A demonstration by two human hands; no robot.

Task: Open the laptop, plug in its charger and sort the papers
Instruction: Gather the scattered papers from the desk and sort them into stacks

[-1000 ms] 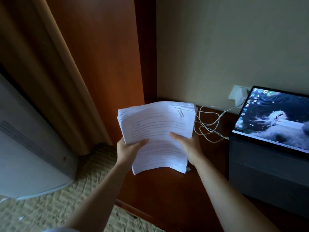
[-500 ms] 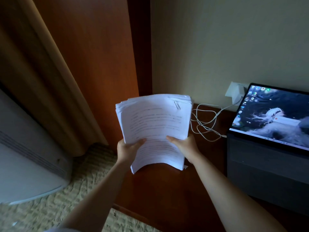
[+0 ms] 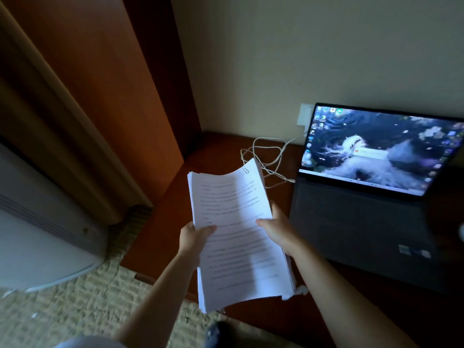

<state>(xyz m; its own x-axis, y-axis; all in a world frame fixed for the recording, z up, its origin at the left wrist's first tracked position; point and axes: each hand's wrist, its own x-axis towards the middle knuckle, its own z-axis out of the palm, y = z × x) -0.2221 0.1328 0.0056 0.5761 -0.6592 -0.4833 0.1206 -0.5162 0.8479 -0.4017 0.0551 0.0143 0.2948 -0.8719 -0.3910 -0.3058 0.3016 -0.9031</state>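
A thick stack of printed white papers [image 3: 238, 237] is held above the dark wooden desk [image 3: 221, 151], with a paper clip at its top right corner. My left hand [image 3: 194, 237] grips the stack's left edge, thumb on top. My right hand [image 3: 278, 229] grips the right edge, thumb across the page. The laptop [image 3: 371, 197] stands open on the desk to the right, its screen lit. A white charger cable [image 3: 266, 156] loops on the desk from a wall adapter [image 3: 305, 116] to the laptop's left side.
A wooden panel [image 3: 113, 96] and a beige curtain [image 3: 57, 121] stand on the left. Below them sits a white appliance [image 3: 42, 234] on patterned carpet [image 3: 88, 305]. A dark blurred object [image 3: 447, 209] intrudes at the right edge.
The stack has tilted from nearly upright to lying flatter and lower over the desk, with both hands still gripping it. The view has shifted right, showing more of the laptop.
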